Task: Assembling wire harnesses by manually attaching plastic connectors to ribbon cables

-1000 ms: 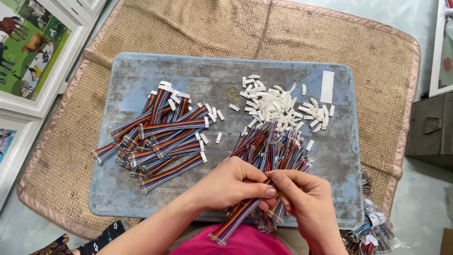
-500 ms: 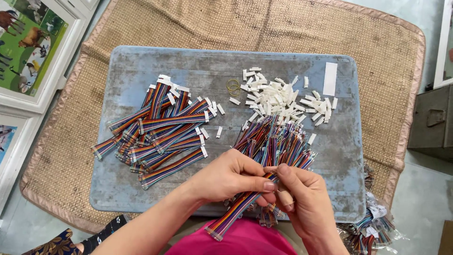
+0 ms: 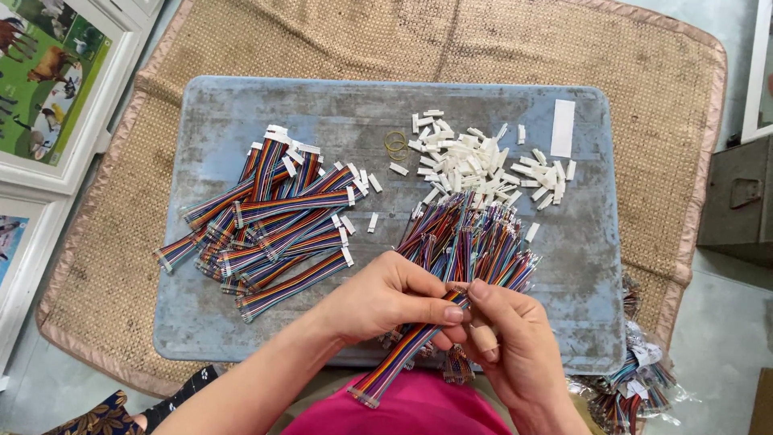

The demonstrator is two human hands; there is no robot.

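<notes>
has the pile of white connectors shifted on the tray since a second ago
No. The pile of white connectors sits in the same spot on the blue tray, just right of the rubber bands; only the camera view shifted.

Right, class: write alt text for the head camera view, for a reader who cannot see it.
Two bare hands, the left hand and right hand, pinch one rainbow ribbon cable over a grey tray on a woven mat. On the tray lie a pile of finished cables, a loose cable bundle, small white connectors and yellow rubber bands.
</notes>
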